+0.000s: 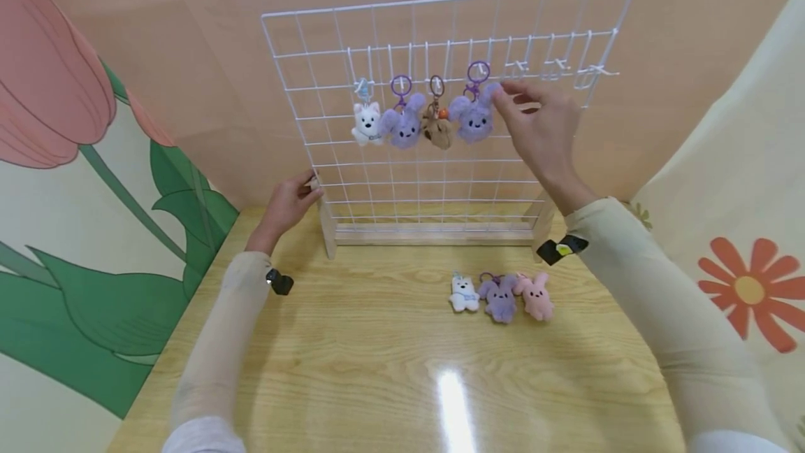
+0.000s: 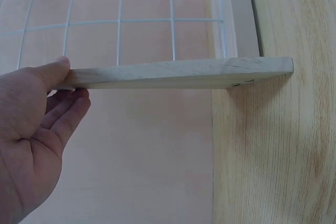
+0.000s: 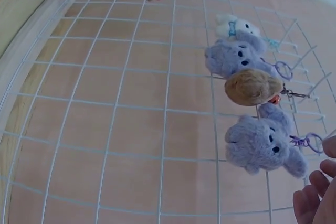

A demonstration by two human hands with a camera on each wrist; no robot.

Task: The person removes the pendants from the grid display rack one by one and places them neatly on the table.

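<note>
My left hand pinches the end of the upright wooden leg of the rack stand, thumb on one side and fingers on the other. A purple plush rabbit keychain hangs by its purple ring from a hook on the white wire grid. Right beside its ear is my right hand, fingers bent and apart from the ring. In the right wrist view that hand is partly cut off at the edge. To the left hang a brown plush keychain, another purple rabbit and a white plush dog.
Bare white hooks stick out at the grid's upper right. On the wooden table lie a white plush dog, a purple rabbit and a pink rabbit. A peach backdrop stands behind the rack.
</note>
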